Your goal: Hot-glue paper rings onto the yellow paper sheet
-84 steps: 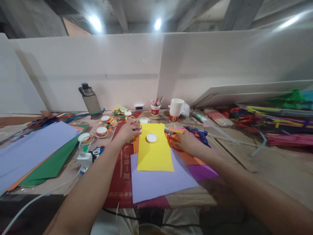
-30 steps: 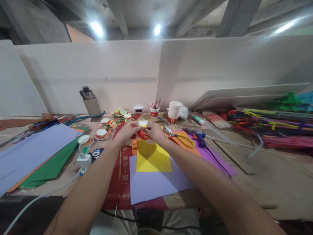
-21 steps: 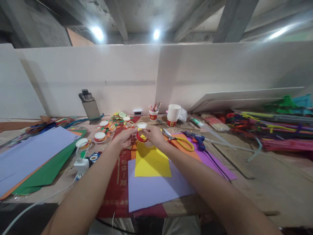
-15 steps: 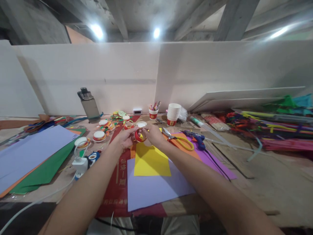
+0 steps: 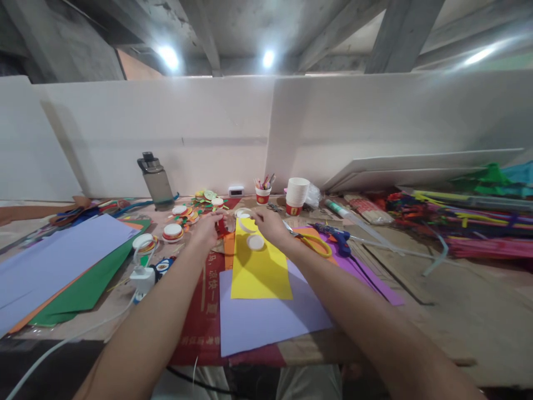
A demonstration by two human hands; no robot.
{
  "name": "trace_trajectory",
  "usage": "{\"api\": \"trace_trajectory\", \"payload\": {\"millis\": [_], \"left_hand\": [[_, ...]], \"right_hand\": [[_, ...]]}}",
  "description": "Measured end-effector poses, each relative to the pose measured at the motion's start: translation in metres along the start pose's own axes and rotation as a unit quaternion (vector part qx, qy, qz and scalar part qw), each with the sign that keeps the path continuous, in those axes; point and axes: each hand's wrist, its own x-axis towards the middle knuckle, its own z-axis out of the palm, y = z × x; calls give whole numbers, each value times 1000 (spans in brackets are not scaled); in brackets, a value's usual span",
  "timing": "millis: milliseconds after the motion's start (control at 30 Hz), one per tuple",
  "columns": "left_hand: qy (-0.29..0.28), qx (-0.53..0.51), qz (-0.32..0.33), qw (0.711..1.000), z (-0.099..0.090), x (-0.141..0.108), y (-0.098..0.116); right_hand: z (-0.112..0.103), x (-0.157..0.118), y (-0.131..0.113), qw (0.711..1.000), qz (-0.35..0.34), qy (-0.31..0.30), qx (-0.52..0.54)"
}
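My left hand point(image 5: 208, 229) is closed round a red paper cup piece point(image 5: 222, 228), over the left edge of the yellow sheet point(image 5: 261, 272). To its right, my right hand point(image 5: 268, 225) is closed with a curved white strip point(image 5: 246, 224) at its fingertips. A round white disc point(image 5: 255, 241) lies on the yellow sheet just below the strip. Under the yellow sheet is a larger lavender sheet point(image 5: 275, 328). Scissors with yellow handles point(image 5: 316, 245) rest beside my right wrist, on orange paper.
A blue glue gun point(image 5: 339, 239) with a black cord lies on the right. Stacked paper cups point(image 5: 297, 191) and a cup of pens point(image 5: 262, 194) stand behind. On the left are a water bottle point(image 5: 156, 180), coloured sheets point(image 5: 75, 261), white-topped paper pieces point(image 5: 172, 232) and a white plug point(image 5: 142, 279).
My hands have moved apart, the left keeping the red cup piece and the right holding the curved white strip. The white disc on the yellow sheet is now in plain view.
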Motion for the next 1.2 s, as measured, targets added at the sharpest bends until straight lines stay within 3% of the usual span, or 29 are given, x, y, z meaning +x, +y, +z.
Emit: {"api": "trace_trajectory", "payload": {"millis": [100, 167, 233, 300, 433, 567, 600, 667, 733, 767, 967, 1067, 1200], "left_hand": [[10, 108, 17, 994, -13, 9, 5], [19, 247, 26, 969, -22, 13, 7], [33, 412, 36, 910, -30, 16, 9], [42, 511, 34, 858, -36, 17, 11], [58, 593, 36, 802, -44, 15, 14], [128, 706, 110, 688, -31, 3, 14], [127, 709, 139, 679, -24, -1, 13], [61, 686, 177, 703, -9, -6, 7], [-56, 653, 171, 736, 6, -9, -4], [-85, 653, 165, 734, 12, -10, -10], [-201, 666, 186, 694, 24, -16, -29], [-245, 639, 181, 707, 23, -22, -24], [-247, 626, 162, 722, 21, -23, -19]], "right_hand": [[-10, -1, 13, 997, 45, -61, -6], [-12, -4, 20, 992, 71, -106, -10], [-9, -9, 21, 985, 89, -144, -11], [-4, -13, 16, 980, 95, -174, -5], [1, -14, 2, 971, 91, -214, 50], [-5, -3, 5, 979, 102, -159, 71], [-7, 0, 10, 983, 105, -138, 65], [-10, 2, 20, 986, 116, -101, 62], [-11, 1, 30, 986, 131, -79, 64], [-11, 0, 33, 986, 137, -71, 67], [-10, -7, 39, 984, 147, -55, 85], [-6, -7, 38, 984, 145, -64, 77], [1, -9, 33, 988, 123, -74, 49]]}}
